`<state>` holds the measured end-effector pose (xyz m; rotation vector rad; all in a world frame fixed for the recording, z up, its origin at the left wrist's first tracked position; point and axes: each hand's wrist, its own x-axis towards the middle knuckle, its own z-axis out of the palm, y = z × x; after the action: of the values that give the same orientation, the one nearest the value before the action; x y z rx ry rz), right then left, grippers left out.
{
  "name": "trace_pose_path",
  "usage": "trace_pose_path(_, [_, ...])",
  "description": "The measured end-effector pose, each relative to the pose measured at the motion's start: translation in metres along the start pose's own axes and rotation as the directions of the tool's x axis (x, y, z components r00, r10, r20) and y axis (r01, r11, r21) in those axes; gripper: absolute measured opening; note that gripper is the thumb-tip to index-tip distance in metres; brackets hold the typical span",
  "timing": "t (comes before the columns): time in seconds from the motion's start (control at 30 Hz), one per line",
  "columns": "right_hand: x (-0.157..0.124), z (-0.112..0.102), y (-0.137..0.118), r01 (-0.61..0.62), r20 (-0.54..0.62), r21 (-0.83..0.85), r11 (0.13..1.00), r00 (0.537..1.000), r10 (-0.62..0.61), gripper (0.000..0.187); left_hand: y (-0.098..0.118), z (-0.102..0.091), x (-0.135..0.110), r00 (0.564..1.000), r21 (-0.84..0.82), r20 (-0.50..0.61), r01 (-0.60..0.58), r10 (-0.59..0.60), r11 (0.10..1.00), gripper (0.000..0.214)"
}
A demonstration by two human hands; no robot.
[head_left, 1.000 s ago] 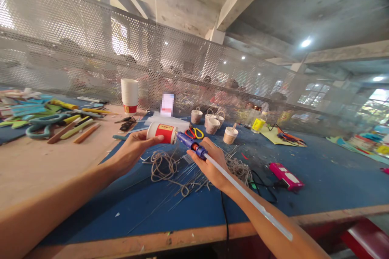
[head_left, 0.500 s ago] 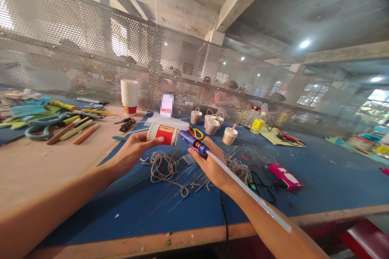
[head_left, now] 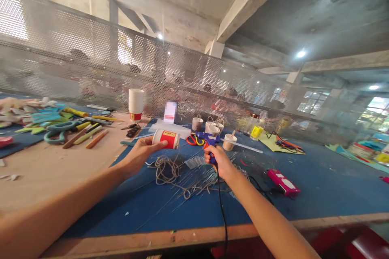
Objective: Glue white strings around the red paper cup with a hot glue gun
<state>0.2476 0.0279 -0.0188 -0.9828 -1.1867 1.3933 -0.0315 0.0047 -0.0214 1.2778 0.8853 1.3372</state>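
A paper cup (head_left: 166, 139) with a red band is held sideways above the blue surface (head_left: 322, 186), the left grip (head_left: 142, 151) grasping it from its left end with the thumb on the near side. Right of the cup, the right grip (head_left: 219, 161) is clenched round the handle of a blue glue gun (head_left: 209, 138), whose nozzle points toward the cup, apart from it. A pale glue stick (head_left: 243, 146) juts from the gun's rear, away from the cup. A tangle of grey cord (head_left: 167, 170) lies nearer the person than the cup. Beyond the cup stand a stack of cups (head_left: 135, 103) to its left and small cups with looped handles (head_left: 197, 123) to its right; a pink box (head_left: 282, 183) lies well to its right.
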Motion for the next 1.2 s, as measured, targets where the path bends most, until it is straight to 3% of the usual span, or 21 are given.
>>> trace_pose_path(0.13, [0.006, -0.011, 0.0, -0.057, -0.04, -0.087, 0.995, 0.998, 0.054, 0.022, -0.003, -0.003, 0.002, 1.0, -0.06, -0.015, 0.011, -0.012, 0.998, 0.03])
trace_pose_path(0.3, [0.01, -0.025, 0.003, -0.018, -0.104, -0.279, 0.96, 0.994, -0.012, 0.03, -0.001, -0.002, 0.004, 0.999, -0.068, -0.05, -0.014, 0.01, 0.998, 0.028])
trace_pose_path(0.53, [0.009, -0.04, 0.009, -0.086, -0.062, -0.505, 0.859, 0.996, 0.063, 0.039, -0.004, -0.002, 0.003, 0.999, -0.07, -0.049, 0.009, -0.012, 0.997, 0.03])
trace_pose_path(0.67, [0.012, -0.045, 0.012, -0.067, -0.043, -0.6, 0.797, 0.998, 0.051, 0.043, -0.006, -0.005, 0.005, 0.999, -0.039, -0.029, -0.036, 0.035, 0.999, 0.03])
trace_pose_path(0.87, [0.017, -0.05, 0.013, -0.024, -0.049, -0.776, 0.631, 0.999, -0.023, 0.047, -0.006, -0.005, 0.007, 0.997, 0.005, -0.03, -0.067, 0.067, 0.998, 0.035])
trace_pose_path(1.07, [0.017, -0.047, 0.011, -0.083, -0.128, -0.899, 0.43, 0.989, -0.078, 0.056, -0.004, -0.003, 0.005, 0.997, -0.006, -0.039, -0.069, 0.069, 0.998, 0.036])
trace_pose_path(1.2, [0.011, -0.044, 0.01, -0.091, -0.156, -0.93, 0.355, 0.975, -0.159, 0.047, -0.003, -0.002, 0.005, 0.996, 0.0, -0.047, -0.07, 0.069, 0.998, 0.039])
